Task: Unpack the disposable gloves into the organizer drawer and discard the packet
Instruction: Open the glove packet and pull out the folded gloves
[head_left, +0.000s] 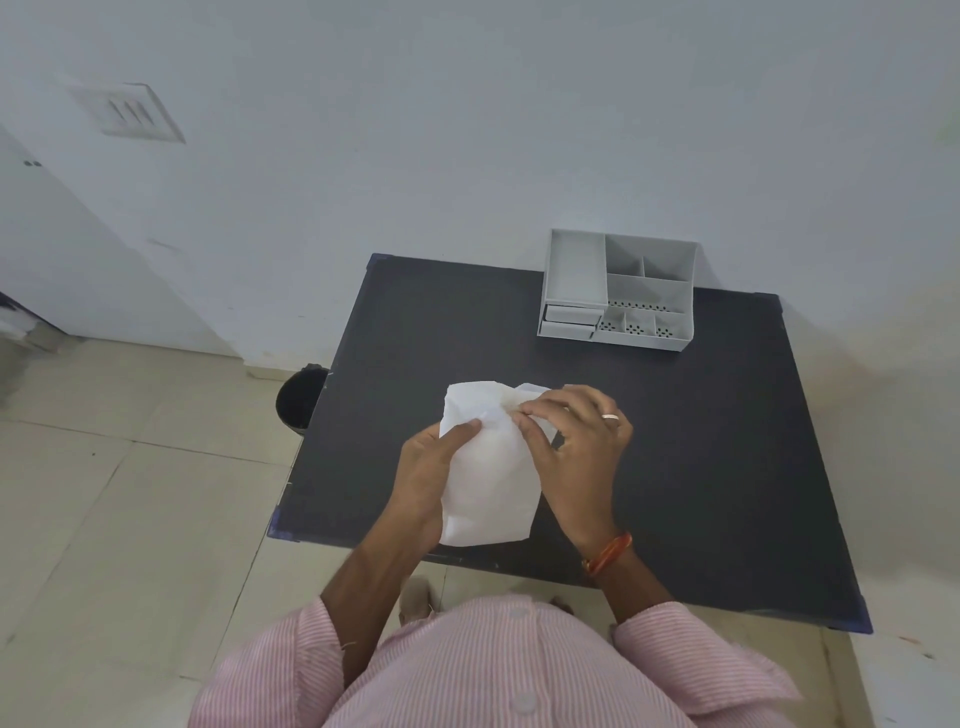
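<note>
A white paper packet (491, 478) is held above the near middle of the dark table (701, 467). My left hand (423, 480) grips its left side, thumb on the front. Fingertips of my right hand (576, 447) pinch the packet's crumpled upper edge. No gloves are visible; whatever is inside the packet is hidden. The grey organizer (618, 291) stands at the table's far edge against the wall, with several open compartments and two small drawers (569, 322) at its front left, both pushed in.
A black bin (298, 397) stands on the tiled floor just off the table's left edge. A white wall runs behind the table. My pink striped shirt fills the bottom of the view.
</note>
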